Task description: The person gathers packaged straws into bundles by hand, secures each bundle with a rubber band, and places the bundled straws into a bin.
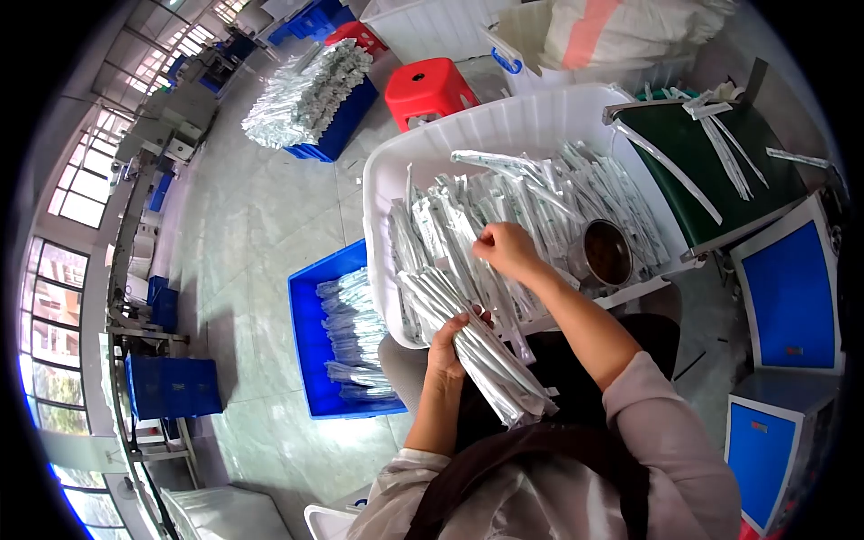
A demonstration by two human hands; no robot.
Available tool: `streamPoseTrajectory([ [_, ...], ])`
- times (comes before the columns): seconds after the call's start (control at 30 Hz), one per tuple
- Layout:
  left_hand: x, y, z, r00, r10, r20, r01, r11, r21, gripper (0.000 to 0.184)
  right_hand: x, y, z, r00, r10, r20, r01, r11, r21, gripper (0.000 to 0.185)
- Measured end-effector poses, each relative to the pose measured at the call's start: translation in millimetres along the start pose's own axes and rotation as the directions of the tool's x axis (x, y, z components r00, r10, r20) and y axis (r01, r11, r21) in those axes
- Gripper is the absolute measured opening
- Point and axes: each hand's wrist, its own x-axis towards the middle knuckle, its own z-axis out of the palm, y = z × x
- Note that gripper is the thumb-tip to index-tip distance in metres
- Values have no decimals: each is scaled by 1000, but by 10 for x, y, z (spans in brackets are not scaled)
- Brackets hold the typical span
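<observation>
Silvery-white wrapping was shown by the bundle of slim packets (498, 367), whose long axis was laid from eleven o'clock to five, with twelve taken as the top of the view. Its upper end was held over the white tub (504, 126) and its lower end over the dark lap. By the left hand (447, 346), the nearer of the two, it was clamped from its nine o'clock side, the thumb laid across the top and fingertips wrapped around the far edge. From the right hand (508, 250), the bundle was placed near, at six to seven o'clock, but was not touched. That hand was poised over the loose packets (445, 220), its thumb and fingertips drawn together toward nine o'clock; whether anything was pinched there could not be told. Most of the loose packets beneath were lined up roughly with the bundle. At three o'clock from the right hand a metal cup (607, 254) was set among them. Farther out, a blue crate (304, 351) was placed at nine o'clock from the left hand, and a green belt (670, 135) was seen at two o'clock from the right.
</observation>
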Motion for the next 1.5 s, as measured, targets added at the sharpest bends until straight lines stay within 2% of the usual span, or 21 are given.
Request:
streamPoseTrajectory([
  [0.07, 1, 7, 0, 999, 3, 54, -4, 1000, 13, 42, 122, 84, 27, 983, 91, 157, -86, 995, -40, 31],
  [0.13, -6, 34, 61, 987, 29, 161, -35, 999, 34, 48, 160, -69, 34, 989, -141, -46, 144, 986, 83, 51],
  [0.17, -10, 59, 75, 976, -41, 214, 28, 998, 61, 52, 159, -108, -5, 981, -120, 152, 79, 964, 253, 69],
  [0.2, -56, 80, 180, 970, -83, 228, 50, 988, 147, 52, 117, -284, -57, 958, -223, 178, 146, 920, 364, 59],
  [0.27, -87, 13, 307, 929, -166, 330, 99, 972, 211, 52, 45, -485, -230, 776, -153, 611, -143, 902, 407, 51],
  [0.33, -67, -50, 242, 878, -194, 438, 37, 939, 341, 65, -80, -511, -426, 672, -344, 656, -105, 832, 545, 42],
  [0.4, -114, -90, 260, 802, -241, 547, 84, 952, 295, 83, -167, -568, -564, 619, -254, 743, -97, 914, 394, 28],
  [0.43, -92, -104, 266, 794, -317, 519, 265, 948, 175, 95, -214, -658, -697, 603, -222, 766, -146, 913, 380, 28],
  [0.47, -86, -151, 300, 657, -175, 734, 304, 952, -45, 87, -245, -724, -807, 593, -191, 782, -192, 910, 368, 28],
  [0.53, 45, -249, 297, 584, -245, 774, 446, 893, -54, 88, -296, -625, -746, 668, -317, 673, -144, 832, 535, 30],
  [0.6, 76, -208, 310, 746, -313, 588, 221, 949, 226, 68, -339, -402, -626, 724, -278, 631, -154, 827, 541, 30],
  [0.67, 130, -283, 357, 761, -337, 555, 222, 938, 265, 55, -402, -272, -646, 833, -396, 387, -18, 679, 734, 25],
  [0.73, 146, -336, 458, 766, -383, 517, 224, 912, 344, 52, -498, -197, -751, 847, -389, 364, -19, 660, 751, 26],
  [0.8, 160, -387, 544, 733, -370, 571, 226, 924, 309, 51, -593, -151, -868, 903, -334, 271, 119, 800, 588, 34],
  [0.87, 190, -408, 542, 738, -335, 586, 205, 938, 279, 54, -611, -51, -1013, 915, -238, 327, -28, 769, 638, 45],
  [0.93, 268, -342, 414, 783, -303, 544, 187, 948, 259, 52, -535, 422, -1097, 978, 170, 119, -202, 645, 737, 35],
  [0.97, 290, -309, 351, 809, -280, 517, 172, 953, 247, 51, -525, 696, -1129, 943, 331, -21, -308, 898, 315, 27],
  [1.0, 284, -291, 317, 835, -256, 488, 159, 960, 232, 50, -546, 966, -1133, 884, 411, -223, -450, 877, -168, 20],
  [1.07, 218, -260, 343, 881, -296, 370, 228, 949, 217, 47, -684, 1336, -959, 848, 527, -49, -473, 713, -517, 19],
  [1.4, 184, -227, 390, 946, -223, 236, 160, 952, 260, 49, -620, 1155, -937, 800, 591, 101, -489, 741, -460, 12],
  [1.5, 100, -182, 365, 981, -186, 55, 125, 822, 556, 44, -607, 1222, -875, 808, 589, 6, -502, 694, -516, 12],
])
